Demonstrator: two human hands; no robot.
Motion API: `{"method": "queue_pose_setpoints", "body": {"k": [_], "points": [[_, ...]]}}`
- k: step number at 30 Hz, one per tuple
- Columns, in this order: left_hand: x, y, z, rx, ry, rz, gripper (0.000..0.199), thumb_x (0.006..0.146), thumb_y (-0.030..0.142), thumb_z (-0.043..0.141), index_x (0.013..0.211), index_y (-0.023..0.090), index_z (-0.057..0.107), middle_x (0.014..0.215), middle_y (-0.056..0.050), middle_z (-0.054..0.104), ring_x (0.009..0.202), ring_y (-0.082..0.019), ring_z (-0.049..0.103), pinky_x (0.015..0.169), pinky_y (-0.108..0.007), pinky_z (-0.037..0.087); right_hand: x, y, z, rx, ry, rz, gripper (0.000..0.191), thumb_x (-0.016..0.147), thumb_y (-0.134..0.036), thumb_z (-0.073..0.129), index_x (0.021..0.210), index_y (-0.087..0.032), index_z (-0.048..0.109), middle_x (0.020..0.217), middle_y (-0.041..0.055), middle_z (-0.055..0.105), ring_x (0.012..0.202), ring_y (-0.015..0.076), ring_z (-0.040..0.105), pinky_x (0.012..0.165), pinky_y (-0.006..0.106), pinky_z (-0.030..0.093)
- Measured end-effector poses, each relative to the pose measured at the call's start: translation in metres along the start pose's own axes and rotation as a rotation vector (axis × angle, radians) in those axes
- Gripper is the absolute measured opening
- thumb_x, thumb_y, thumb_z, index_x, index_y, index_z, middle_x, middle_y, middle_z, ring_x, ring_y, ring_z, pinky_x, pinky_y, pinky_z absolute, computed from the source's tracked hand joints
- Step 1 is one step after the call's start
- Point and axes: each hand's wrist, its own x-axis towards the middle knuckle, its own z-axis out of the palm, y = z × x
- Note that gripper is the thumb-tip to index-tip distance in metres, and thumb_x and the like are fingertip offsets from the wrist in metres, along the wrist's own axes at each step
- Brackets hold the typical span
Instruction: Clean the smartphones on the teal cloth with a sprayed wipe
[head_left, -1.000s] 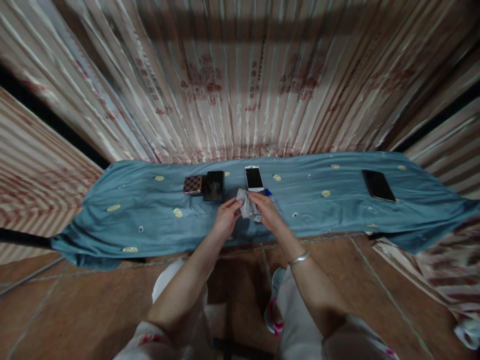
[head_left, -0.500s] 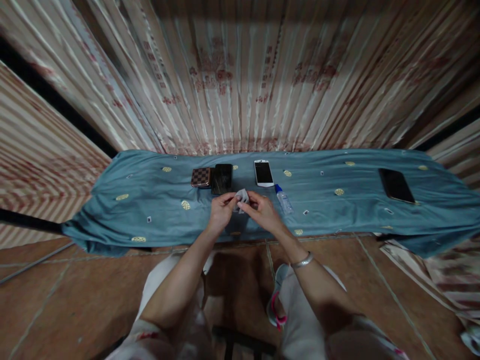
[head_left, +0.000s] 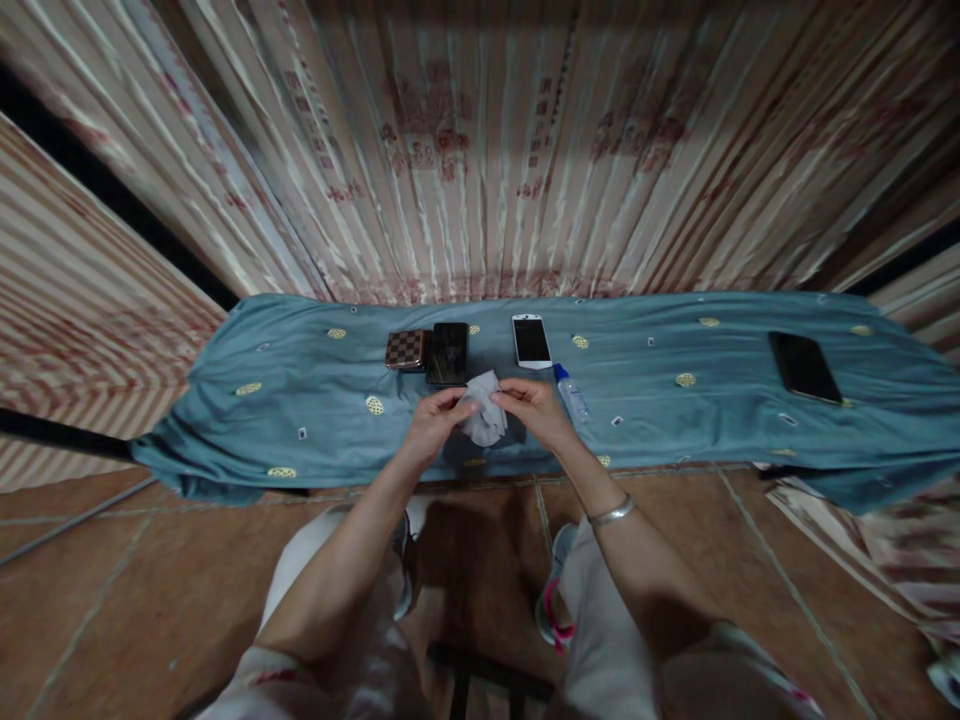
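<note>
A small grey cloth [head_left: 486, 412] hangs, partly spread, between my two hands above the near side of the table. My left hand [head_left: 436, 420] pinches its left edge between thumb and fingers. On the other side, my right hand [head_left: 536, 408] grips its upper right edge the same way. Just beyond the cloth lie a black phone [head_left: 448, 352] and a white phone [head_left: 532, 341] with a dark screen. Beside my right hand is a clear bottle with a blue cap [head_left: 573, 395], lying on its side.
A checkered wallet or case [head_left: 406, 349] touches the black phone's left side. Far right lies a dark tablet or large phone [head_left: 805, 367]. A blue-green patterned cloth [head_left: 720, 410] covers the table. Striped curtains [head_left: 480, 180] hang behind it, and a black stool edge [head_left: 487, 672] shows below.
The grey cloth was bunched between my fingertips and is now opened out more, hanging lower. My hands have moved slightly apart. The view has shifted a little.
</note>
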Motion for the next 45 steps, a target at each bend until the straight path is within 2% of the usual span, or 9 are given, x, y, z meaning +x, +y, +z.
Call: {"method": "queue_pose_setpoints", "body": {"k": [6,12,15,21,25,34,39,42,45], "points": [[0.002,-0.006,-0.009,0.048,0.081,-0.032,0.019,0.052,0.029,0.082,0.064,0.017,0.072,0.06,-0.002,0.067,0.051,-0.012,0.056,0.046,-0.022,0.041,0.0,-0.002,-0.003,0.019,0.01,0.03,0.029,0.059,-0.044,0.078,0.075,-0.02,0.075,0.069,-0.0005,0.071,0.066,0.0156,0.062,0.067,0.029,0.05],[0.004,-0.006,-0.011,0.007,0.107,-0.043,0.019,0.053,0.03,0.08,0.064,0.017,0.07,0.056,0.0,0.063,0.047,-0.012,0.053,0.043,-0.022,0.042,-0.002,-0.001,-0.002,0.02,-0.112,0.056,0.03,0.062,-0.042,0.077,0.085,-0.022,0.076,0.079,0.0003,0.074,0.079,0.0173,0.065,0.08,0.032,0.05],[0.005,-0.004,-0.012,0.006,0.118,-0.029,0.021,0.054,0.032,0.079,0.064,0.017,0.069,0.056,0.0,0.063,0.049,-0.012,0.054,0.045,-0.023,0.043,-0.003,0.0,-0.002,0.017,-0.121,0.048,0.029,0.063,-0.04,0.077,0.086,-0.022,0.076,0.083,0.0005,0.075,0.081,0.0171,0.065,0.081,0.031,0.05],[0.003,-0.001,-0.013,0.077,0.032,0.01,0.027,0.051,0.033,0.081,0.069,0.016,0.07,0.064,0.0,0.066,0.056,-0.011,0.056,0.056,-0.023,0.047,-0.003,0.0,-0.005,-0.072,-0.104,0.041,0.029,0.064,-0.038,0.077,0.086,-0.02,0.077,0.083,0.002,0.075,0.072,0.0161,0.065,0.072,0.029,0.051],[0.003,0.001,-0.013,0.145,-0.016,0.063,0.024,0.05,0.031,0.081,0.064,0.015,0.07,0.058,0.001,0.064,0.053,-0.009,0.053,0.056,-0.022,0.043,-0.004,-0.002,-0.006,-0.173,-0.132,-0.029,0.026,0.072,-0.04,0.07,0.087,-0.02,0.077,0.085,0.0029,0.075,0.077,0.0178,0.066,0.074,0.03,0.051],[0.003,0.0,-0.009,0.201,0.031,0.142,0.022,0.048,0.031,0.079,0.056,0.016,0.066,0.053,0.002,0.062,0.051,-0.009,0.05,0.054,-0.022,0.04,-0.01,-0.014,0.0,-0.278,-0.179,-0.046,0.032,0.08,-0.045,0.062,0.092,-0.017,0.074,0.087,0.0039,0.075,0.082,0.0185,0.067,0.075,0.029,0.051],[0.006,-0.001,-0.007,0.345,0.077,0.25,0.018,0.052,0.031,0.075,0.054,0.017,0.064,0.051,0.003,0.058,0.05,-0.009,0.047,0.051,-0.022,0.036,-0.016,-0.023,0.009,-0.529,-0.134,-0.21,0.03,0.079,-0.041,0.064,0.094,-0.016,0.071,0.089,0.0063,0.073,0.079,0.0187,0.066,0.072,0.03,0.051],[0.006,0.001,-0.007,0.441,0.1,0.317,0.016,0.056,0.03,0.072,0.056,0.016,0.064,0.053,0.003,0.059,0.051,-0.009,0.047,0.052,-0.022,0.036,-0.02,-0.029,0.015,-0.813,-0.11,-0.394,0.023,0.08,-0.032,0.064,0.097,-0.017,0.069,0.096,0.0072,0.071,0.087,0.0211,0.062,0.08,0.034,0.05],[0.005,0.005,-0.008,0.515,0.115,0.355,0.015,0.058,0.03,0.07,0.057,0.016,0.064,0.054,0.003,0.058,0.051,-0.009,0.047,0.051,-0.022,0.036,-0.024,-0.032,0.022,-0.995,-0.061,-0.503,0.031,0.08,-0.031,0.063,0.107,-0.015,0.064,0.109,0.0104,0.068,0.1,0.0254,0.059,0.091,0.04,0.046]]}}
